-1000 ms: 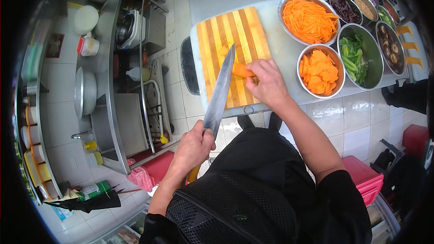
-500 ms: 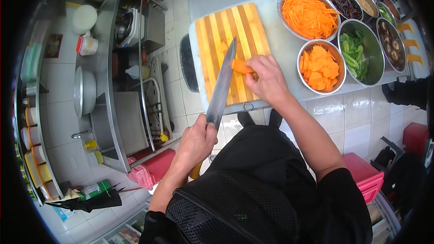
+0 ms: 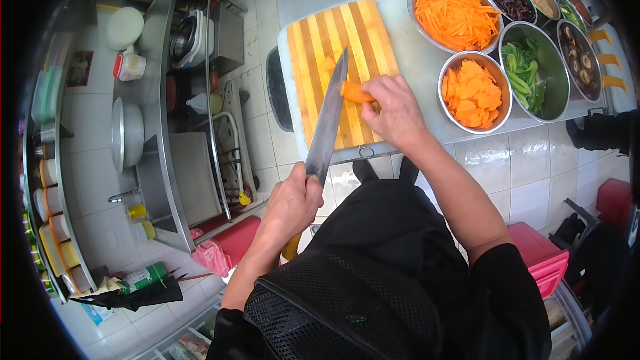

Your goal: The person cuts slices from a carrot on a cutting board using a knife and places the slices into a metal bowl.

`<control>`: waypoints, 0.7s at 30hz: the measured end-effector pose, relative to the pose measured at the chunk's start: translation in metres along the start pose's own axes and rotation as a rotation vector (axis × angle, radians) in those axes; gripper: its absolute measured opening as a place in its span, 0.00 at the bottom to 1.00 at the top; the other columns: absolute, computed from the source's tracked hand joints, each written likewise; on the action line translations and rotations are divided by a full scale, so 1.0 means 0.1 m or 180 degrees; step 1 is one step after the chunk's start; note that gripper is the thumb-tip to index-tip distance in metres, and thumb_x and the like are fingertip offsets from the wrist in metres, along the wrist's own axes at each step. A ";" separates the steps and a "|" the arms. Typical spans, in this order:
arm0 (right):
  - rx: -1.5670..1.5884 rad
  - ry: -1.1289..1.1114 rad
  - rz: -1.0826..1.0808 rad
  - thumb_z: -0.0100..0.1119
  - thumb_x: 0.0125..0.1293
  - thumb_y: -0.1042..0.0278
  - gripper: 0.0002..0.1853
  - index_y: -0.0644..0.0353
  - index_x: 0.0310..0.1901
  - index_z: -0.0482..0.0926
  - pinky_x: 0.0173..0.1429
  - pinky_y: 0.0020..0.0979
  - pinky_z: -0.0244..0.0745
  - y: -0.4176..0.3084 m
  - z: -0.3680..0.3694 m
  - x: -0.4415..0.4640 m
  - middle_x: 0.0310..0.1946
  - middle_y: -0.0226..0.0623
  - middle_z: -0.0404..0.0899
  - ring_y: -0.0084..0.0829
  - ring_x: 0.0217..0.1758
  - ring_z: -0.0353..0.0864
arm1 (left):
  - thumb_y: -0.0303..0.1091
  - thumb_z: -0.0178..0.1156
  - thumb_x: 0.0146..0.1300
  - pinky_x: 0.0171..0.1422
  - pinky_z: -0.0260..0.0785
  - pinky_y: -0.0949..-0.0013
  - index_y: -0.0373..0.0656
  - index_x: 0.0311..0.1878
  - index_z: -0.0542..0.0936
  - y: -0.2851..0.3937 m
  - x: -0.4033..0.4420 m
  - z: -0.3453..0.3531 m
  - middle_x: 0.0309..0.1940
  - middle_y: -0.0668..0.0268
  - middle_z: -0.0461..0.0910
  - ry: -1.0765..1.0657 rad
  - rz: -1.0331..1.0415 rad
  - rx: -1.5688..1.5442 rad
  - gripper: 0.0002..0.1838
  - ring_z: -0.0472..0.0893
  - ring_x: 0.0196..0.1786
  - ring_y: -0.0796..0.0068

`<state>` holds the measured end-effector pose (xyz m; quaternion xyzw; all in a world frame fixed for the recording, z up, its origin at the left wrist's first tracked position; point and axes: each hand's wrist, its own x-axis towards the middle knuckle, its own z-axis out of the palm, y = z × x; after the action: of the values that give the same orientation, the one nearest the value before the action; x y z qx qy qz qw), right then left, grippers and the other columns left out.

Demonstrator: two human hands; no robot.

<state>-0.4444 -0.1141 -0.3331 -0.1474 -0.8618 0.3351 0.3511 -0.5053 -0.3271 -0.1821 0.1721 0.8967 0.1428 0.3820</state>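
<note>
Left fingers (image 3: pixel 309 188) clamped on knife (image 3: pixel 325 127), right on carrot (image 3: pixel 355 91) near board's (image 3: pixel 368 30) right edge. Likely slicing; next cut needs fingertips clear.

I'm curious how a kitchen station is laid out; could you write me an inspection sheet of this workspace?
Surface: striped board on a pale slab.
Job's things: knife, carrot, small orange piece on the striped board.
Clutter: carrot shreds, carrot slices and greens in bowls at right; more bowls beyond.
Hands: left grips the knife; right holds the carrot.
Cables: nothing seen.
Surroundings: tiled floor, red box, another person's leg.
</note>
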 end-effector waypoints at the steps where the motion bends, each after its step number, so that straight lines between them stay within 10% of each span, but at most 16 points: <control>1: -0.0004 -0.0004 0.0000 0.70 0.52 0.80 0.17 0.59 0.46 0.83 0.57 0.41 0.78 0.00 0.00 0.00 0.44 0.39 0.84 0.46 0.50 0.80 | 0.37 0.48 0.76 0.49 0.78 0.45 0.31 0.40 0.71 0.01 0.00 0.00 0.26 0.46 0.84 0.0002 -0.0004 -0.0006 0.15 0.88 0.35 0.40; 10: -0.0004 -0.0011 0.0012 0.69 0.53 0.80 0.17 0.59 0.46 0.83 0.58 0.41 0.78 0.00 0.00 0.00 0.44 0.39 0.84 0.46 0.51 0.80 | 0.37 0.48 0.76 0.50 0.78 0.46 0.31 0.40 0.72 0.00 0.05 0.03 0.27 0.47 0.85 0.0035 0.0110 0.0006 0.15 0.88 0.37 0.41; 13: 0.0025 0.0023 0.0020 0.69 0.53 0.80 0.16 0.60 0.45 0.84 0.59 0.41 0.78 -0.01 0.00 -0.01 0.45 0.39 0.84 0.46 0.51 0.80 | 0.37 0.49 0.76 0.35 0.79 0.59 0.30 0.44 0.73 -0.03 0.10 0.05 0.26 0.56 0.85 0.0031 0.0162 0.0058 0.15 0.84 0.22 0.64; 21: 0.0030 0.0139 -0.0044 0.66 0.53 0.80 0.14 0.58 0.43 0.85 0.57 0.40 0.78 0.01 0.02 0.00 0.42 0.36 0.85 0.44 0.47 0.80 | 0.37 0.49 0.77 0.35 0.78 0.58 0.32 0.42 0.72 0.01 0.12 0.12 0.27 0.55 0.85 0.0131 0.0222 0.0253 0.15 0.84 0.22 0.62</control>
<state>-0.4462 -0.1148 -0.3348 -0.1471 -0.8534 0.3333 0.3728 -0.5043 -0.3199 -0.1978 0.2153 0.9028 0.1239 0.3511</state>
